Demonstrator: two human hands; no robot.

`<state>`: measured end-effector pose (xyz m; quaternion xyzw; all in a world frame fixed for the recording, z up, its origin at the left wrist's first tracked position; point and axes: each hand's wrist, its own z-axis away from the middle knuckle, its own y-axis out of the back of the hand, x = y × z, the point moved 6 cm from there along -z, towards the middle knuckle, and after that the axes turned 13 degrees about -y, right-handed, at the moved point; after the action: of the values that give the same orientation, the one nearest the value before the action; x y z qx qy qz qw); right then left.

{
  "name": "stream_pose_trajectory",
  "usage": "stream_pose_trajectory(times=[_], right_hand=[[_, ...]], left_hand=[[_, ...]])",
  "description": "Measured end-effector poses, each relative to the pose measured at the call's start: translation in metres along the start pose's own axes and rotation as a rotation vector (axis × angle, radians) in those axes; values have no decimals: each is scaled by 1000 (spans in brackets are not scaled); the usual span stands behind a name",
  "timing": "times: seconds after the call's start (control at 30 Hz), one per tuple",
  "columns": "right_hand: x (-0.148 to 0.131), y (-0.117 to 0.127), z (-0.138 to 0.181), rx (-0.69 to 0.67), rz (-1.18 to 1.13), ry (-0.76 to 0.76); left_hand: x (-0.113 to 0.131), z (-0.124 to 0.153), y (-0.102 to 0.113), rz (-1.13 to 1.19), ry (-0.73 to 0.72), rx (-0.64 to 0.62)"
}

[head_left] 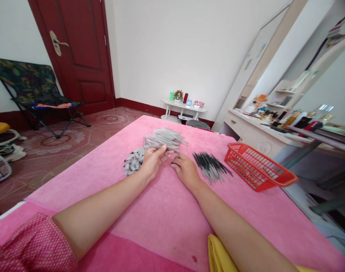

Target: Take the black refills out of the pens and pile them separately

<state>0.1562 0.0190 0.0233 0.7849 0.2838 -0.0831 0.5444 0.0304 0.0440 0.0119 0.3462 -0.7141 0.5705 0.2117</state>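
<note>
Head view, looking down along two bare forearms over a table spread with pink cloth (152, 219). Near the middle, the left hand (152, 160) pinches a slim grey tube (154, 146) between thumb and fingers. The right hand (187, 169), just beside it, is curled narrow, a thin dark piece (176, 164) seemingly caught at its fingertips; its full shape is hidden.

For good handling, a light pinch near the end of each piece would probably serve best, with both hands low and the two pieces in line before they touch. Squeezing hard could well bend or flick away something so slim.

The tube lies crosswise at the left thumb, in front of a heap of pale tubes (168, 136). Short grey pieces (135, 160) cluster to the left of that hand. Black-and-grey sticks (212, 166) lie right of the right hand, short of a red basket (287, 182).
</note>
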Motion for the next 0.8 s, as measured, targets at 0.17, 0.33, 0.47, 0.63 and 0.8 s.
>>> stream_pose_trajectory(times=[0.17, 0.33, 0.47, 0.63, 0.8], right_hand=[[24, 9, -2, 69, -379, -233], [46, 0, -3, -45, -983, -503], [43, 3, -3, -58, -1181, -533], [42, 9, -5, -25, -1130, -509], [44, 11, -6, -14, -1077, -470]], left_hand=[[3, 3, -2, -91, -61, -15], [3, 5, -5, -148, -82, -44], [2, 6, -6, -167, -81, -56], [0, 5, -4, -174, -78, -64], [0, 6, -4, -182, -72, -65]])
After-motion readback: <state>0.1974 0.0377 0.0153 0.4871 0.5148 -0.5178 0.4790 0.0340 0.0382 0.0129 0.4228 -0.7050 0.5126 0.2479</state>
